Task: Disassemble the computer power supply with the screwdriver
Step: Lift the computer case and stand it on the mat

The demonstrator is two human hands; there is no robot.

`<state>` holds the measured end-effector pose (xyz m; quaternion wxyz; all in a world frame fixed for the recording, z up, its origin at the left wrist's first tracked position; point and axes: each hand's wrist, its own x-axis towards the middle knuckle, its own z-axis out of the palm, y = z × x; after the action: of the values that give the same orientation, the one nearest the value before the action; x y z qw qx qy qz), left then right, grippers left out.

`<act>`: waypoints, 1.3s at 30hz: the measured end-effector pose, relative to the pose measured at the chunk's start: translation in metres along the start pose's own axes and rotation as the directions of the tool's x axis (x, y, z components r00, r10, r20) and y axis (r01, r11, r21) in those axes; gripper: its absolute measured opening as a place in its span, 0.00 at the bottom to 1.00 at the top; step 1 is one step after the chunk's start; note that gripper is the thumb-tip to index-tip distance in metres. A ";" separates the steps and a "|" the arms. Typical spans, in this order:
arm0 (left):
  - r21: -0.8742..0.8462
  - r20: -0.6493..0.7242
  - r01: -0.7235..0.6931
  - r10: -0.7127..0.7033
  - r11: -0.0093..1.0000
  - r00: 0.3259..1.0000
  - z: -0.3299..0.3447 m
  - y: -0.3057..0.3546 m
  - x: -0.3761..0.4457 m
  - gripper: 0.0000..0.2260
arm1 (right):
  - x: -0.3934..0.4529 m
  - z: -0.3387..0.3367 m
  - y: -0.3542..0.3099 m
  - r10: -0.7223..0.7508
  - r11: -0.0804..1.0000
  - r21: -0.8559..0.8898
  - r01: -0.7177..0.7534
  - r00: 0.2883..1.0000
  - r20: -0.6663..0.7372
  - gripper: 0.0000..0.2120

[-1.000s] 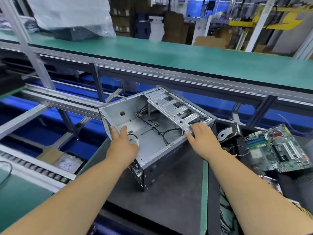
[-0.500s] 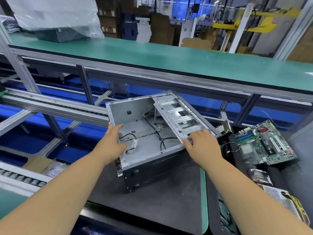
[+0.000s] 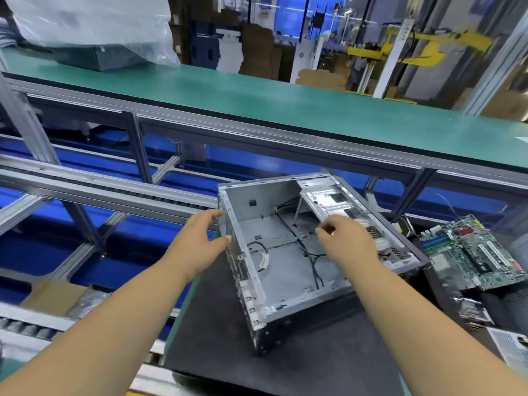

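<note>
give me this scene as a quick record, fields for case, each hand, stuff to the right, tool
case: open metal computer case on a dark mat, loose cables inside
left hand: left hand at the case's left wall, thumb and fingers spread around the edge
right hand: right hand over the drive bracket, grip unclear
right of case: green motherboard
screwdriver: not in view

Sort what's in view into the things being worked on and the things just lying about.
In the job: computer case, drive bracket, left hand, right hand.
Lying about: motherboard, plastic-wrapped box, cardboard piece. No screwdriver in view.
</note>
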<state>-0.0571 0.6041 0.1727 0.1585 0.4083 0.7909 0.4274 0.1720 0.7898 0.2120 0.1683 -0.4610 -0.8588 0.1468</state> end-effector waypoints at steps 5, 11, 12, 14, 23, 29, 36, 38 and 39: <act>-0.014 0.029 -0.086 0.086 0.996 0.996 -0.018 -0.011 0.019 0.23 | 0.022 0.026 -0.047 0.078 0.964 0.249 -0.091 0.995 0.060 0.05; 0.001 0.034 -0.128 0.128 0.992 0.991 -0.014 -0.013 0.047 0.24 | 0.064 0.057 -0.071 0.144 0.923 0.333 -0.193 0.975 0.169 0.05; 0.018 0.030 -0.137 0.136 0.990 0.990 -0.012 -0.012 0.052 0.24 | 0.074 0.062 -0.071 0.142 0.925 0.325 -0.197 0.972 0.186 0.05; 0.039 0.014 -0.148 0.148 0.988 0.989 -0.008 -0.012 0.062 0.24 | 0.094 0.071 -0.070 0.149 0.926 0.311 -0.215 0.964 0.221 0.05; 0.028 -0.090 -0.168 0.170 0.985 0.981 0.011 0.001 0.092 0.19 | 0.149 0.149 -0.054 0.334 0.869 0.228 -0.439 0.861 0.384 0.12; 0.122 -0.105 -0.108 0.121 0.987 0.987 0.016 -0.011 0.100 0.20 | 0.165 0.187 -0.048 0.381 0.847 0.232 -0.478 0.851 0.362 0.11; 0.077 -0.078 -0.085 0.091 0.993 0.993 0.018 -0.018 0.101 0.20 | 0.174 0.214 -0.047 0.449 0.830 0.242 -0.502 0.860 0.243 0.09; 0.061 -0.069 -0.077 0.081 0.995 0.994 0.018 -0.018 0.100 0.20 | 0.177 0.218 -0.046 0.459 0.835 0.217 -0.505 0.858 0.231 0.09; 0.058 -0.065 -0.078 0.081 0.995 0.995 0.018 -0.018 0.100 0.19 | 0.178 0.219 -0.045 0.465 0.835 0.208 -0.509 0.855 0.229 0.07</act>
<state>-0.1173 0.6865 0.1575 0.1032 0.4289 0.7904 0.4250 -0.0473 0.8945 0.0606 0.1113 -0.6245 -0.6966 0.3351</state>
